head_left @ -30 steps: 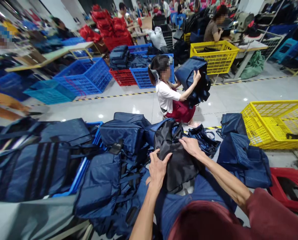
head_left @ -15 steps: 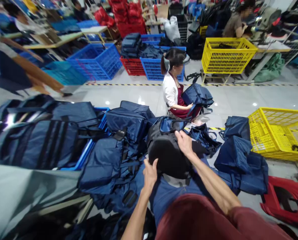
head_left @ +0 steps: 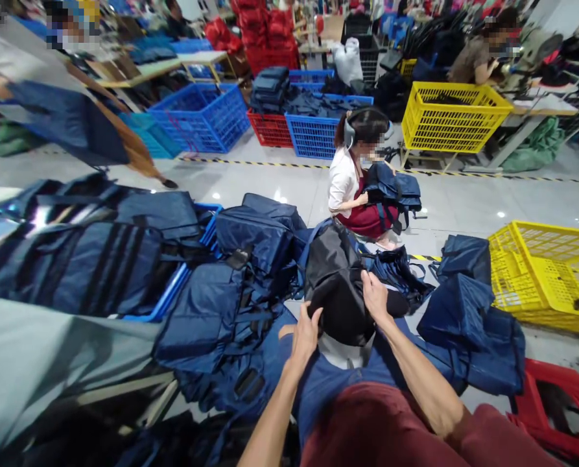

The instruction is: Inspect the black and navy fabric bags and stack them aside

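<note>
Dark blue bags lay heaped over a blue crate at left. A yellow basket stood at right. Ahead, a co-worker in a white top crouched (with a blue bag in hand). The black bag sat above the person's lap, the right hand gripping its right side, the left hand pinching its left edge narrowly between thumb and fingers.

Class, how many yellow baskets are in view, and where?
2 clear: a near basket at right edge, a far basket toward upper right. A yellow piece behind may be a third, mostly hidden.
</note>
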`<action>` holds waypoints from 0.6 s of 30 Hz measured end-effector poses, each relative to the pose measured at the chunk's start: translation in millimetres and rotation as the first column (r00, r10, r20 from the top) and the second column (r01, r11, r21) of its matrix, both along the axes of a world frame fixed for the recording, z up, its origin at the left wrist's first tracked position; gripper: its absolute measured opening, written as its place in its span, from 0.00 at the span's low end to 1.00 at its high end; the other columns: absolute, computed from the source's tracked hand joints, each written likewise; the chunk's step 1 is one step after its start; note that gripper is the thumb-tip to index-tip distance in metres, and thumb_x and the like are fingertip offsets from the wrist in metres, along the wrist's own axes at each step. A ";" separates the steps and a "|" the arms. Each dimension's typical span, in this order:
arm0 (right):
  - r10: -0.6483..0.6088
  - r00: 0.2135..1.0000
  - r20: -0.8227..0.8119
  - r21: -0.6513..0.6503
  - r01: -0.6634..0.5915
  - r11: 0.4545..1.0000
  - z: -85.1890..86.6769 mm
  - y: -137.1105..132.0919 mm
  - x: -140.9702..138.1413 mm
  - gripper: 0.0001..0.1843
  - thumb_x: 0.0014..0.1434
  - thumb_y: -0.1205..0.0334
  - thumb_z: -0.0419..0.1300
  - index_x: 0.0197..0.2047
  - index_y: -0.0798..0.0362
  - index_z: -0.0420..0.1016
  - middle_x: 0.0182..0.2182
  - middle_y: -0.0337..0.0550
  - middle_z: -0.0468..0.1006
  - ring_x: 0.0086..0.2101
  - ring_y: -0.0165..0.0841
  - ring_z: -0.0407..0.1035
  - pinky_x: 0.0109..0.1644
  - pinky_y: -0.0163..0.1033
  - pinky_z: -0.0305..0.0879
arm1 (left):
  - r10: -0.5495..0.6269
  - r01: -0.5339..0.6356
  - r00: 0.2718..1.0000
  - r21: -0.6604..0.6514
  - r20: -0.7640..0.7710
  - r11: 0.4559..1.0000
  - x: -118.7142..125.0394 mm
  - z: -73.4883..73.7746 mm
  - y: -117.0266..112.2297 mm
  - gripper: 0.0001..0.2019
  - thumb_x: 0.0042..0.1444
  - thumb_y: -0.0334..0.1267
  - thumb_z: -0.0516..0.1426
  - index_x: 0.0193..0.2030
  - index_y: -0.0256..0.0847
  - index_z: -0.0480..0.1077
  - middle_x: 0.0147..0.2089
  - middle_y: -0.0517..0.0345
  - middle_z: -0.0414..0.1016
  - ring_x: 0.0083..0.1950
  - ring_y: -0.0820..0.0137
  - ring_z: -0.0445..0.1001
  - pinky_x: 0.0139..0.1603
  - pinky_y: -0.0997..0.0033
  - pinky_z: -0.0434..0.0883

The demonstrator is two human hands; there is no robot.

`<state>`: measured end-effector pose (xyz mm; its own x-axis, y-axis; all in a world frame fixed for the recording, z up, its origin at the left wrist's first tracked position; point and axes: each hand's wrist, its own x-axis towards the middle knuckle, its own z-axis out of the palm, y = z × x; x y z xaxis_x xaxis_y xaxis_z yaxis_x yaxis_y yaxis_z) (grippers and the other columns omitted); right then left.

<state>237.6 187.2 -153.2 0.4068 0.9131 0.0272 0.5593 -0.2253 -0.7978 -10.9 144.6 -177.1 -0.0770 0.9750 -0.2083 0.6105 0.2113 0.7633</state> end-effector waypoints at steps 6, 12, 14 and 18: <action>-0.028 0.993 -0.114 0.069 0.036 0.997 -4.5 -2.9 -3.4 0.32 0.73 0.28 0.41 0.31 0.45 0.58 0.24 0.33 0.62 0.28 0.33 0.55 0.37 0.39 0.51 | 0.045 -0.043 0.997 -0.025 0.070 0.999 -8.1 8.7 10.1 0.23 0.71 0.50 0.57 0.67 0.42 0.66 0.58 0.40 0.84 0.60 0.53 0.85 0.63 0.51 0.77; -0.125 0.971 -0.201 0.287 0.181 0.941 61.2 3.7 8.5 0.32 0.75 0.29 0.48 0.30 0.46 0.52 0.26 0.30 0.52 0.30 0.30 0.51 0.36 0.38 0.52 | 0.155 -0.151 0.988 0.205 -0.003 0.967 -17.2 81.6 34.5 0.24 0.72 0.56 0.56 0.66 0.46 0.72 0.58 0.46 0.84 0.58 0.54 0.83 0.61 0.52 0.78; -0.220 0.955 -0.196 0.319 0.275 0.907 66.5 2.7 29.5 0.31 0.76 0.30 0.47 0.31 0.46 0.55 0.27 0.31 0.55 0.31 0.31 0.53 0.37 0.38 0.53 | 0.112 -0.098 0.994 0.362 -0.017 0.927 -6.2 107.0 46.4 0.24 0.72 0.57 0.58 0.66 0.47 0.74 0.65 0.46 0.81 0.65 0.55 0.80 0.69 0.52 0.75; -0.365 0.927 -0.087 0.090 0.373 0.924 10.5 -27.2 64.7 0.39 0.73 0.23 0.38 0.31 0.47 0.65 0.27 0.41 0.70 0.32 0.36 0.61 0.39 0.41 0.60 | -0.023 -0.014 0.994 0.335 0.104 0.942 40.6 105.6 53.9 0.47 0.63 0.53 0.69 0.83 0.45 0.55 0.78 0.40 0.68 0.78 0.54 0.69 0.76 0.52 0.70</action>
<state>302.3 160.1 -142.7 0.7185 0.6916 0.0737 0.3967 -0.3204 -0.8602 29.7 198.6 -71.4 -0.0679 0.9900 0.1238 0.5238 -0.0703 0.8490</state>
